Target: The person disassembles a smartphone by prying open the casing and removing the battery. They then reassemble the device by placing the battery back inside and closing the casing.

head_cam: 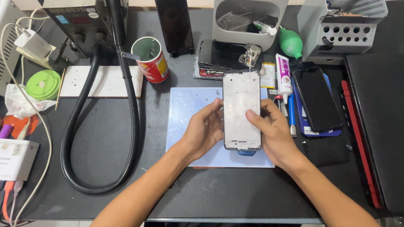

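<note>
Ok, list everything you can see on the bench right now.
phone frame: one, white, held above the mat
mat: one, pale blue, desk centre
hot-air station: one, grey, back left, black hose looping forward
can: one, red, beside the hose
dark phone: one, propped upright at the back
dark phone flat: one, right of the mat
glue tube: one, white
laptop: one, black, closed, far right
left hand: grips the frame's left edge
right hand: grips its right edge

Two hands are counted: left hand (205, 129), right hand (273, 132). One phone frame (241, 108) is held. One laptop (398, 126) at 3 o'clock, one can (151, 59) at 10 o'clock.
</note>
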### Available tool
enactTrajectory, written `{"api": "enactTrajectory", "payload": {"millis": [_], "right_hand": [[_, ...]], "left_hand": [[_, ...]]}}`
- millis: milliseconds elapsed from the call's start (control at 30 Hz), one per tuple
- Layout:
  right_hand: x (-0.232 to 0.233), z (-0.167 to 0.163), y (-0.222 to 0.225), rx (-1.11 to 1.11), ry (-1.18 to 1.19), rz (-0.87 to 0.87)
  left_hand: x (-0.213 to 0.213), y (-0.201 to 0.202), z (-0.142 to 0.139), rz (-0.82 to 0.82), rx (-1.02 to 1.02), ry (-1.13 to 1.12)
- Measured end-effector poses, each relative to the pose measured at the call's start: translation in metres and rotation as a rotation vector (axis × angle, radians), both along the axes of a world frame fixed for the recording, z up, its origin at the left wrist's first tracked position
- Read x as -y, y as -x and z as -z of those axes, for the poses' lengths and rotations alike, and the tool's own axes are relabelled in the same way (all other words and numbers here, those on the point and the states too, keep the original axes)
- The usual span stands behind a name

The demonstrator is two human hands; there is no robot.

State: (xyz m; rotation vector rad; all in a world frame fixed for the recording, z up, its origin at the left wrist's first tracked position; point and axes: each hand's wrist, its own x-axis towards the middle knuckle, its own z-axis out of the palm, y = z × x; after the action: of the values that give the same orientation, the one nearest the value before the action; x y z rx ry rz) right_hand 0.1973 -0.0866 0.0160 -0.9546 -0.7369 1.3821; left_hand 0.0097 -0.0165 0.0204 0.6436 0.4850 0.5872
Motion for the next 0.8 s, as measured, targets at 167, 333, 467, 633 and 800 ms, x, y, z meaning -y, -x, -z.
{"api": "enactTrajectory", "payload": {"millis": [167,333,467,633,800], "right_hand": [[-0.001,-0.008,0.001,-0.060,0.070,-0.016],[-0.002,-0.020,-0.002,-0.117,0.172,-0.027],[0.000,-0.026,-0.007,-0.184,0.223,-0.051],[-0.002,-0.026,-0.014,-0.223,0.203,-0.083],[-0.007,-0.025,-0.026,-0.213,0.170,-0.003]], "left_hand": [[0.000,0.001,-0.004,-0.008,0.000,-0.026],[0.000,0.000,-0.008,-0.041,-0.019,-0.029],[0.002,0.000,-0.008,-0.052,-0.103,-0.047],[0.002,-0.001,-0.010,-0.100,-0.129,-0.160],[-0.012,0.014,-0.022,-0.131,-0.296,-0.166]]}}
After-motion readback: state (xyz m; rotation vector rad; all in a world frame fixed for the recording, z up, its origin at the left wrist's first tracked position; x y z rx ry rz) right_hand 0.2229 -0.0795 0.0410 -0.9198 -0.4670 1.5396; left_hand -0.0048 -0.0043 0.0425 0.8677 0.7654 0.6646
